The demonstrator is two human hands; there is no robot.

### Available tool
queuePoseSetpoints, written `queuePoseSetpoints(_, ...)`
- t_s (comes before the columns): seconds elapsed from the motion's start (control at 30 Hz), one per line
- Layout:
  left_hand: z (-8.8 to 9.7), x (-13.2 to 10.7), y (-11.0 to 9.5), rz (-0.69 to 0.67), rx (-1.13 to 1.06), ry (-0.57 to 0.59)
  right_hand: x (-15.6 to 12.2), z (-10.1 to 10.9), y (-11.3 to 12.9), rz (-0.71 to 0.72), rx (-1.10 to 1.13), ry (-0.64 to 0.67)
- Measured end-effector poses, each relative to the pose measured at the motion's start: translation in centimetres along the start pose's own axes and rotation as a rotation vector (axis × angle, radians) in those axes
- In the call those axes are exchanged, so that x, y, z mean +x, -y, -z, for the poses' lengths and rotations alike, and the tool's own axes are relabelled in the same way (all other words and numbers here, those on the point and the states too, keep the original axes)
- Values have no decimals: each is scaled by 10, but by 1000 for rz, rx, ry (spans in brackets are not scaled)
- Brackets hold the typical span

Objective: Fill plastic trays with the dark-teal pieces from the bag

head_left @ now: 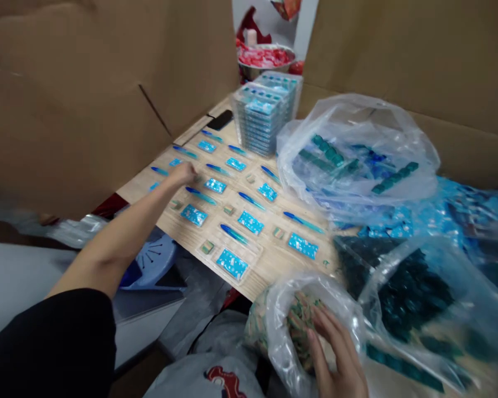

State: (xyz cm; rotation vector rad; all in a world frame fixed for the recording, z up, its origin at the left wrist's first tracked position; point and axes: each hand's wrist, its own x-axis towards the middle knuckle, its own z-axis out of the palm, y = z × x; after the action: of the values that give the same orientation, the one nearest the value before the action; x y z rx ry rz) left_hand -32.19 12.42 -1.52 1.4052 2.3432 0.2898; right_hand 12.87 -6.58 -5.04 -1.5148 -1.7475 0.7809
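My left hand (183,174) reaches across a light wooden board (269,260), low over a small tan-and-green piece (197,178). Its fingers are bunched and blurred, so I cannot tell whether they hold anything. Rows of slim blue sticks (251,200), glittery blue cards (250,222) and small tan-and-green pieces (229,210) lie on the board, some inside shallow transparent trays (231,262). My right hand (336,354) rests with spread fingers against a transparent plastic bag (280,331) full of small tan-and-green pieces.
A stack of transparent trays (261,116) stands at the board's far end, beside a black phone (219,120). Plastic bags of teal pieces (357,160) and dark pieces (410,293) lie to the right. Cardboard walls (87,94) rise behind, with a metal bowl (265,61) beyond.
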Motion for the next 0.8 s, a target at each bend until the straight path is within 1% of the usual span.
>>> queuePoseSetpoints(0.07,2,-13,-11,25,33,-81,0,6,12,-61,0,1)
queuePoseSetpoints(0.1,1,-21,-19,25,44,-106,1,10,16,-119,38,-36)
queuePoseSetpoints(0.13,1,-31,-29,-6,42,-115,2,12,21,-181,91,-60)
queuePoseSetpoints(0.17,0,-44,-41,-66,30,-99,2,14,24,-236,139,-82)
queuePoseSetpoints(0.2,-1,-61,-53,-174,-4,-55,3,15,26,-286,178,-98)
queuePoseSetpoints(0.23,-3,-81,-67,-255,-21,15,3,16,27,-319,207,-108)
queuePoseSetpoints(0.27,-5,-104,-81,-364,-50,109,3,16,28,-336,222,-112)
queuePoseSetpoints(0.33,-15,-152,-110,-768,-177,450,3,15,29,-326,230,-107)
queuePoseSetpoints(0.37,-23,-175,-124,-956,-194,591,3,15,29,-313,233,-102)
queuePoseSetpoints(0.4,-34,-194,-137,-1099,-160,697,3,14,30,-304,242,-99)
queuePoseSetpoints(0.43,-46,-210,-148,-1236,-96,761,3,13,31,-302,257,-98)
queuePoseSetpoints(0.47,-61,-222,-157,-1334,-7,763,3,13,31,-309,279,-103)
queuePoseSetpoints(0.5,-77,-231,-165,-1376,72,706,3,12,32,-321,305,-117)
queuePoseSetpoints(0.53,-93,-237,-171,-1361,152,676,3,12,32,-334,333,-135)
queuePoseSetpoints(0.6,-123,-243,-178,-1256,218,613,2,12,32,-349,376,-165)
queuePoseSetpoints(0.67,-145,-245,-180,-1176,212,595,1,12,31,-353,401,-171)
queuePoseSetpoints(0.73,-155,-246,-180,-1168,198,597,0,12,29,-350,418,-163)
queuePoseSetpoints(0.8,-155,-245,-179,-1184,215,604,-1,12,27,-347,433,-160)
